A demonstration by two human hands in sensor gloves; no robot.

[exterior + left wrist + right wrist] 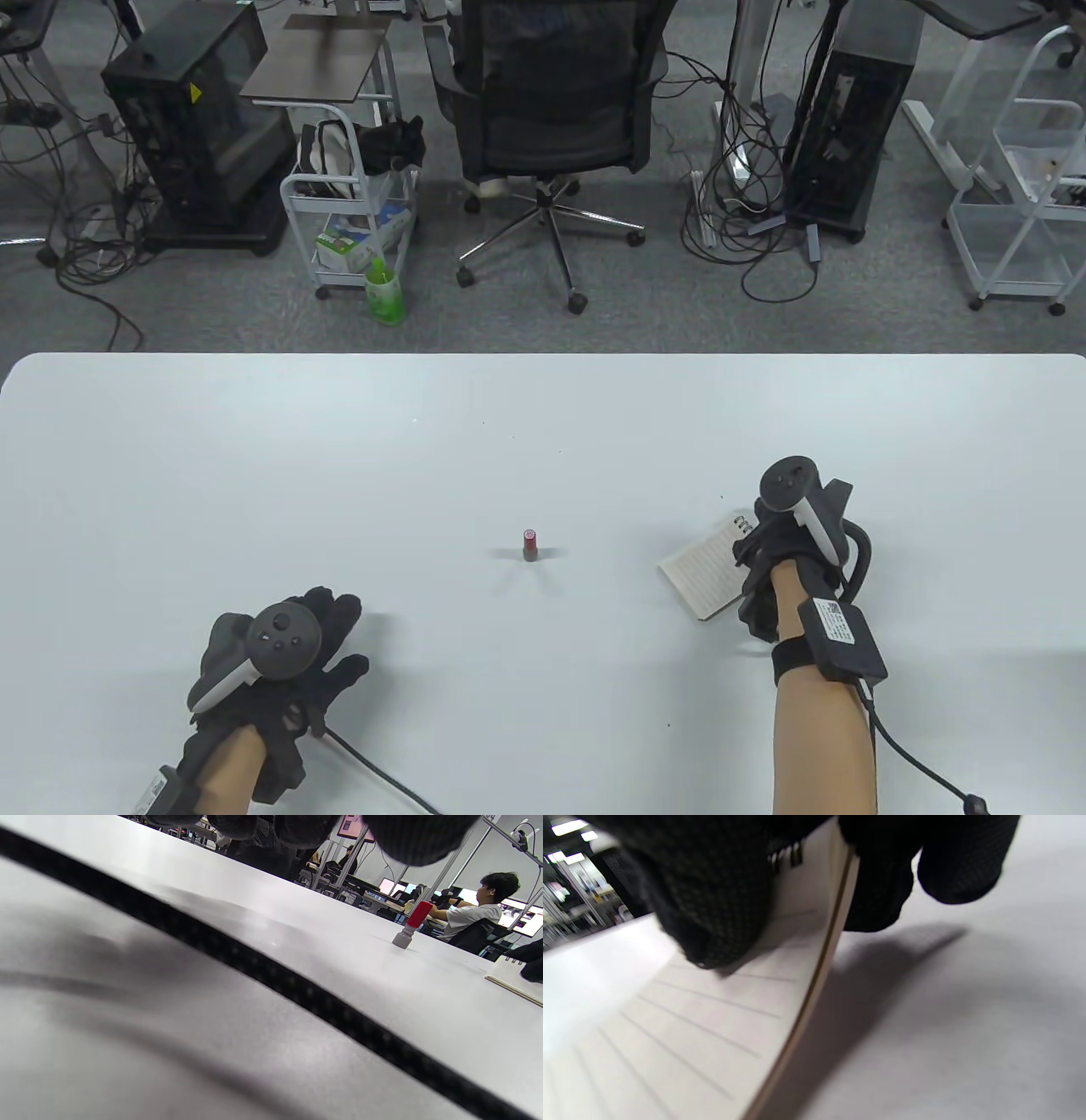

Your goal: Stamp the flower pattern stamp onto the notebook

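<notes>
A small stamp [529, 544] with a red top and grey base stands upright at the middle of the white table [424, 441]; it also shows in the left wrist view [412, 924]. A spiral notebook [706, 570] lies open on a lined page at the right. My right hand [768, 564] grips the notebook [721, 1014] at its spiral end, thumb on the page and fingers [878, 878] under its edge. My left hand [293, 658] rests flat on the table at the lower left, fingers spread and empty. The notebook's corner shows in the left wrist view [507, 978].
A black glove cable [271, 976] trails across the table by my left hand. Beyond the table's far edge stand an office chair [551, 110], a white cart [356, 204] and computer towers on the floor.
</notes>
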